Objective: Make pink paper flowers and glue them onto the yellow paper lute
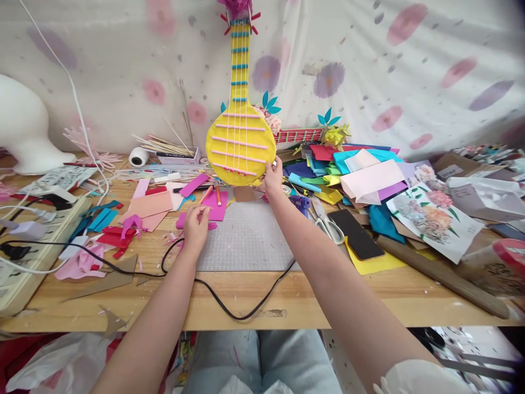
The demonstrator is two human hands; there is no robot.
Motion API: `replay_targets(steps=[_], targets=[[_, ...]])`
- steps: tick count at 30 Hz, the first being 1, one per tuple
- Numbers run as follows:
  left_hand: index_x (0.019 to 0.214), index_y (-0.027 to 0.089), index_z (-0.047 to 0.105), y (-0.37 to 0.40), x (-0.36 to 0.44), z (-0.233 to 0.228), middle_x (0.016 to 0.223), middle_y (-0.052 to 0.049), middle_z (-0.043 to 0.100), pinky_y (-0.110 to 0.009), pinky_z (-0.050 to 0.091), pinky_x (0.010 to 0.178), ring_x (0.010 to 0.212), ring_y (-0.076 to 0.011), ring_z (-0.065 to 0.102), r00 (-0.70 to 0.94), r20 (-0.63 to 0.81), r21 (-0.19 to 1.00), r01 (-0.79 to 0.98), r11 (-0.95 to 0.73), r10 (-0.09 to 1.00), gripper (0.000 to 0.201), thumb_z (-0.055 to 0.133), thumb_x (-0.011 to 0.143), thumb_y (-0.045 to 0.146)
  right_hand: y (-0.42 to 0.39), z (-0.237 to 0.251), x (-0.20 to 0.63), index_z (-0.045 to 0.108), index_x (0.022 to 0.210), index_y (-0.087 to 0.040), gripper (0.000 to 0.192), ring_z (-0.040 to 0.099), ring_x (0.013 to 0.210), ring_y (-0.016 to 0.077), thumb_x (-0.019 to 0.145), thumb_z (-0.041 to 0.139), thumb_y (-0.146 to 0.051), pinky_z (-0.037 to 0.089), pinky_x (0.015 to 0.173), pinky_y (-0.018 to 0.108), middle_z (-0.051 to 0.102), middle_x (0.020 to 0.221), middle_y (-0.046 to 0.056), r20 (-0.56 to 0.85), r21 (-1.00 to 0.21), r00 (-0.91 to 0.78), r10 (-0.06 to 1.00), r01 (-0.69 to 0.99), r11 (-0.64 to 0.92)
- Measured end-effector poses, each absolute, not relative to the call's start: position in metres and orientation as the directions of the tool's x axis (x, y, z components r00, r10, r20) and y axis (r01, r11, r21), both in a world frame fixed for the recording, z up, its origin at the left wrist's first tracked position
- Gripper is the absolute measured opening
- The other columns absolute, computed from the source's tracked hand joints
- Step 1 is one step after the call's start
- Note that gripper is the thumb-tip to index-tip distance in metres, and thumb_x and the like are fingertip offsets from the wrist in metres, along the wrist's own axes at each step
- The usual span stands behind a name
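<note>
A yellow paper-craft lute [241,143] stands upright at the back of the cutting mat, with pink bars, white strings, teal frets and a magenta flower at its head. My right hand [274,174] grips the lower right edge of its round body. Above the mat's left side, my left hand [197,223] is closed with its fingertips pinched together; whatever may be between them is hidden. Near it lie magenta sheets [217,210] and an orange pen-like stick [218,195].
The grey cutting mat [246,241] lies mid-table, with a black cord [229,312] looping in front. On the right are scissors [327,221], a phone [356,234] and piled coloured sheets [371,178]. A power strip [45,251] and paper scraps [117,238] occupy the left.
</note>
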State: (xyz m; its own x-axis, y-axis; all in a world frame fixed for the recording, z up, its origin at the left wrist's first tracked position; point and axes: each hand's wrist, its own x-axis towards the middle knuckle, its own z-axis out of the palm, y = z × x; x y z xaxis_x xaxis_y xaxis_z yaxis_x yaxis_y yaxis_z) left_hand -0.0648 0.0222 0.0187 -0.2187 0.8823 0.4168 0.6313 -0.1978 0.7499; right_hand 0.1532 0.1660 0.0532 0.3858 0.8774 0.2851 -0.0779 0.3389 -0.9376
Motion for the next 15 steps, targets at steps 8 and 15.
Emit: replay_targets(steps=[8, 15], targets=[[0.089, 0.02, 0.052, 0.033, -0.077, 0.018, 0.099, -0.008, 0.058, -0.033, 0.048, 0.085, 0.094, -0.0169, 0.057, -0.383, 0.405, 0.817, 0.56, -0.14, 0.83, 0.02, 0.039, 0.084, 0.035, 0.202, 0.039, 0.159, 0.042, 0.122, -0.029, 0.042, 0.053, 0.104, 0.0169, 0.082, 0.046, -0.043, 0.048, 0.08, 0.032, 0.052, 0.119, 0.006, 0.37, -0.925, 0.374, 0.85, 0.063, 0.375], [0.064, 0.019, 0.045, 0.047, -0.096, 0.015, 0.065, 0.001, 0.052, -0.025, 0.045, 0.07, 0.068, -0.012, 0.053, -0.616, 0.405, 0.905, 0.374, -0.201, 0.676, 0.019, 0.038, 0.082, 0.022, 0.214, 0.016, 0.16, 0.036, 0.128, -0.027, 0.041, 0.056, 0.104, 0.0177, 0.089, 0.034, -0.034, 0.046, 0.085, 0.034, 0.055, 0.118, 0.007, 0.29, -0.955, 0.449, 0.845, 0.184, 0.23]])
